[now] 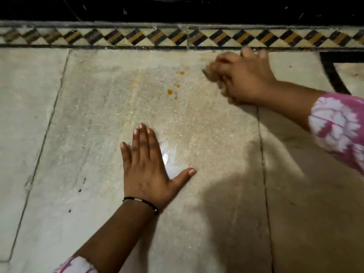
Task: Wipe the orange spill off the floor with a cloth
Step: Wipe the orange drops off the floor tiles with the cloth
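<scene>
Small orange drops (pixel 170 92) dot the pale stone floor (pixel 88 107), with one more orange drop (pixel 181 73) farther back. My right hand (pixel 244 79) is blurred to the right of the drops and grips a bunched beige cloth (pixel 213 70), most of it hidden by the fingers. My left hand (pixel 146 170) lies flat on the floor nearer to me, fingers straight and thumb spread, below the drops. A wet shine (pixel 167 156) glints beside its fingers.
A patterned black, yellow and cream tile border (pixel 177 37) runs along the far edge, with dark floor beyond it. A black inlaid line (pixel 332 75) curves at the far right. Joints (pixel 263 154) cross the stone slabs. Tiny dark specks (pixel 79 190) lie at the left.
</scene>
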Available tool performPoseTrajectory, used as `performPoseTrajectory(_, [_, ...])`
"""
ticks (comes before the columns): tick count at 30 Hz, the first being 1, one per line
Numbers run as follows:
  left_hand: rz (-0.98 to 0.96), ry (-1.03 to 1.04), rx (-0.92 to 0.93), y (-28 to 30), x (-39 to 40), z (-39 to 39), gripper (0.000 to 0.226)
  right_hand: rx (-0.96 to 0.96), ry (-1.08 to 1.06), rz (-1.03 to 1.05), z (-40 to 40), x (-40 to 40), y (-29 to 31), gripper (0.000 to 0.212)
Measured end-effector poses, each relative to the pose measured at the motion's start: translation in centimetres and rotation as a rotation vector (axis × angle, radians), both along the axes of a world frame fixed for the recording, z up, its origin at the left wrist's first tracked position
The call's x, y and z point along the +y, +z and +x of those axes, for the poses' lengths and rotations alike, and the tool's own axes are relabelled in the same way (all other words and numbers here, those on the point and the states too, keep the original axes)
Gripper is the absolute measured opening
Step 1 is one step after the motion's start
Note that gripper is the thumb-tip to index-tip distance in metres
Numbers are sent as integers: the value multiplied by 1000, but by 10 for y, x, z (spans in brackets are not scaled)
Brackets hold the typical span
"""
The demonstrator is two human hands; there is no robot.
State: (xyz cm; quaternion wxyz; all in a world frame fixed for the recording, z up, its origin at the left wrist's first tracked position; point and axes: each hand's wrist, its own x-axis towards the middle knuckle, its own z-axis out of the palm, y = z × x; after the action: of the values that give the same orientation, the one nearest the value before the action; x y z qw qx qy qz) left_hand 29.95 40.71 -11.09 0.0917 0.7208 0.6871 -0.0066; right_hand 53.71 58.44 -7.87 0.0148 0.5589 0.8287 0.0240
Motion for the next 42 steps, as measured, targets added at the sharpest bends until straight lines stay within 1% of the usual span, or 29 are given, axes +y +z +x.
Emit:
performPoseTrajectory(1, [-5,1,-6,-1,0,1,122,19,-19,-5,-18,12,2,48])
performPoseTrajectory(3, [-4,-4,-24,-1,0,4,121,14,27,-33,-52,23,5,52])
performPoseTrajectory(6, [16,-1,-30,-2,0,3,120,0,233,-60,-82,0,8,57])
performPoseTrajectory(8, [22,1,-35,-3,0,3,120,-21,420,-67,-70,-32,2,59])
performPoseTrajectory(10, [26,6,-43,-5,0,3,120,-7,485,-131,-40,-53,0,61])
performPoseTrajectory(12, [34,11,-49,-4,0,4,120,3,383,-87,-9,-44,2,59])
performPoseTrajectory(14, [34,18,-54,-3,0,4,120,-35,206,-51,-6,-19,3,54])
performPoseTrajectory(16, [28,21,-56,-2,0,4,119,20,94,-25,-29,8,2,48])
performPoseTrajectory(18, [24,19,-59,-2,0,5,119,76,56,-38,-66,23,4,48])
performPoseTrajectory(20, [23,19,-58,-1,0,5,119,101,141,-69,-100,15,4,51])
performPoseTrajectory(22, [31,20,-53,-3,0,4,119,73,291,-73,-117,-11,1,55])
performPoseTrajectory(24, [40,17,-56,-4,0,4,119,39,475,-60,-102,-39,-4,59])
performPoseTrajectory(26, [48,20,-71,-6,-1,3,119,40,516,-93,-67,-54,-8,63])
performPoseTrajectory(28, [52,29,-78,-6,-1,3,119,25,423,-60,-36,-47,-5,63])
performPoseTrajectory(30, [49,36,-80,-4,-1,4,119,-12,235,-29,-33,-22,-1,57])
performPoseTrajectory(32, [34,43,-82,-3,-2,5,119,22,93,-17,-59,11,-1,52])
performPoseTrajectory(34, [27,41,-85,-3,-1,5,119,86,39,-49,-100,33,-2,45])
performPoseTrajectory(35, [24,38,-86,-2,-1,5,119,111,55,-66,-120,36,-1,43])
performPoseTrajectory(36, [22,36,-90,-2,-2,5,119,114,116,-76,-138,34,-2,42])
performPoseTrajectory(38, [33,40,-96,-1,-1,5,119,81,302,-71,-162,16,-2,45])
performPoseTrajectory(40, [34,44,-101,-1,-1,4,118,33,467,-36,-155,-11,-2,51])
performPoseTrajectory(42, [40,46,-107,-2,-2,4,118,25,567,-33,-118,-36,-8,54])
